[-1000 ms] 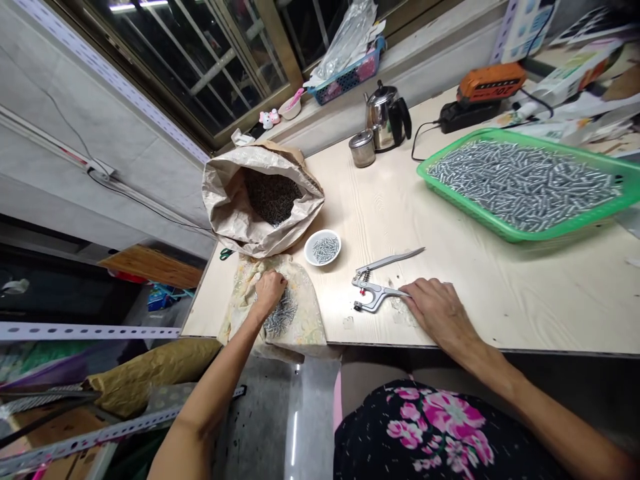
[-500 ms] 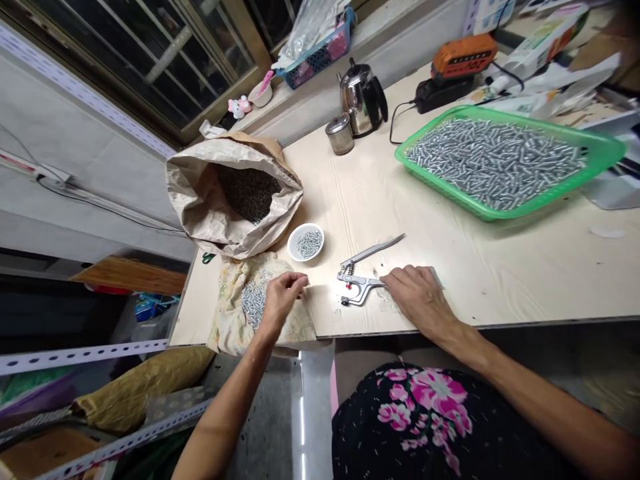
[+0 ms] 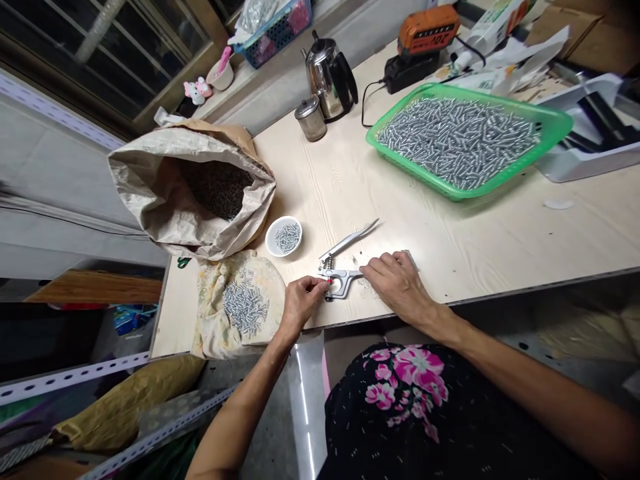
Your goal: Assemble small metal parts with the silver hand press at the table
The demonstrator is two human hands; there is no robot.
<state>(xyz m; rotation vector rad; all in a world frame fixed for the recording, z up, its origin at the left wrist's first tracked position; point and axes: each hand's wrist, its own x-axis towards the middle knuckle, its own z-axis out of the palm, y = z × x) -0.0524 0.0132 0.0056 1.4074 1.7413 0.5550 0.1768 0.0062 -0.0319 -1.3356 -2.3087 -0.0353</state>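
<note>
A pair of silver snap pliers [image 3: 343,280] lies on the table near its front edge, its upper handle raised and a spring and a red part at its jaw. My right hand [image 3: 397,280] is closed around the lower handle. My left hand [image 3: 301,301] is at the jaw, thumb and fingers pinched together; whatever they hold is too small to make out. Left of that hand, a heap of small silver metal pieces [image 3: 245,307] rests on a stained cloth [image 3: 210,333]. More such pieces fill part of a white bowl [image 3: 283,236] behind it.
An open paper sack [image 3: 140,193] with dark contents stands at the left. A green basket [image 3: 457,193] of silver pieces is at the right. Farther back are a steel kettle [image 3: 323,77], a lidded metal pot [image 3: 311,121] and an orange battery [image 3: 429,30] on a charger.
My left hand has moved right, from beside the cloth to the jaw of the pliers. My right hand stays on the handle. The camera view has shifted to the right.
</note>
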